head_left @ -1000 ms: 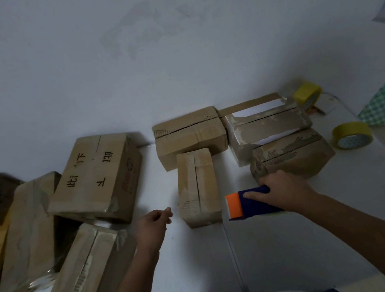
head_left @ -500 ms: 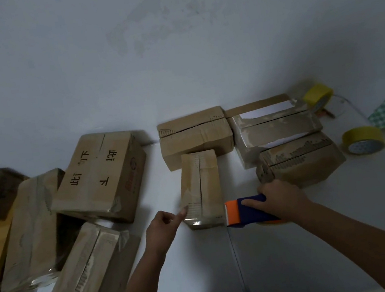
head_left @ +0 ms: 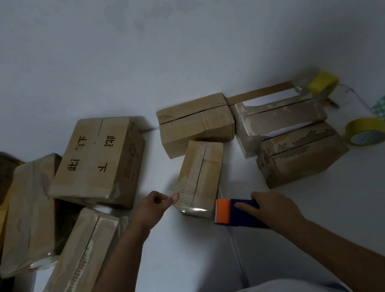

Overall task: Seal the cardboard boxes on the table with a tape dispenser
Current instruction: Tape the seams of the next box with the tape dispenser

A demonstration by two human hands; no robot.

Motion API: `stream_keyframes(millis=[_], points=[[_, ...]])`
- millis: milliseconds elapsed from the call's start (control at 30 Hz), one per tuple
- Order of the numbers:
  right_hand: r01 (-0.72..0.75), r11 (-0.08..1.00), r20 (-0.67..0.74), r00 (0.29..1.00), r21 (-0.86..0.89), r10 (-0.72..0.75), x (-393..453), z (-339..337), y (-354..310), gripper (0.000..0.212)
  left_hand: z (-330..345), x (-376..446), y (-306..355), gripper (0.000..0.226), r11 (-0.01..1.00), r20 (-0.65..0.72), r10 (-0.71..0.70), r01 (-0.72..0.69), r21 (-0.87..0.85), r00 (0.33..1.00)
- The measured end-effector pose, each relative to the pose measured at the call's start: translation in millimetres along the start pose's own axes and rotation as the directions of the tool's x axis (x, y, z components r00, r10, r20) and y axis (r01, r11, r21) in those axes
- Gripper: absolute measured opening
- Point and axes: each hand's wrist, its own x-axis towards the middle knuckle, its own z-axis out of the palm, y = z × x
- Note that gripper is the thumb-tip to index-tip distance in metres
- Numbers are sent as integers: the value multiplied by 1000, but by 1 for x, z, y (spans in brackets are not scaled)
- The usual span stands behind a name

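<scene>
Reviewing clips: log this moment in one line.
right hand grips tape dispenser at small box near end | left hand fingers touch box corner | seam untaped

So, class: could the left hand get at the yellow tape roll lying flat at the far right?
Probably not easily: the left hand is touching the small box, and the right arm and another box lie between it and the roll.
</scene>
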Motion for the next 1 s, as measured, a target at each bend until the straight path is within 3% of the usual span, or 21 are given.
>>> stream_keyframes(millis=[167, 467, 533, 567, 600, 667, 733, 767, 833, 867, 933, 1000], points=[[-13, 1000, -22, 1000, -15, 12, -3, 1, 2, 56, -5, -1, 5, 37, 1000, -44, 24, -23, 16, 999], [-26, 999, -18, 1000, -31, 25, -3, 0, -2, 57, -14, 7, 24, 40, 948, 36, 24, -34, 317, 999], [-31, 999, -34, 999, -32, 30, -4, 2, -2, 58, -16, 11, 28, 28, 899, 93, -43, -2, 438, 995], [-32, 999, -45, 998, -28, 31, -5, 3, -2, 58, -17, 11, 30, 38, 844, 86, -64, 8, 537, 994], [-34, 999, -54, 998, -23, 32, -6, 3, -1, 58, -18, 10, 30, 47, 773, 54, -34, -8, 635, 998], [-37, 999, -65, 997, -17, 35, -7, 5, 2, 58, -16, 2, 37, 42, 746, -34, 72, -32, 665, 997], [-41, 999, -70, 997, -11, 41, -7, 6, 1, 58, -7, -6, 43, 42, 722, -92, 394, -246, 647, 914], [-43, 999, -69, 997, -6, 43, -6, 7, 0, 58, 2, -11, 46, 47, 655, -50, 538, -380, 654, 841], [-40, 999, -57, 998, 5, 41, -5, 6, -2, 60, 27, -17, 54, 66, 484, 142, 696, -606, 631, 704], [-37, 999, -50, 998, 12, 37, -5, 5, -2, 60, 41, -20, 59, 70, 423, 255, 696, -670, 610, 671], [-31, 999, -43, 999, 22, 32, -4, 1, -1, 60, 63, -16, 61, 59, 327, 396, 630, -691, 645, 668], [-29, 999, -40, 999, 38, 30, -4, -2, 1, 59, 71, -6, 55, 56, 287, 396, 588, -640, 712, 705]])
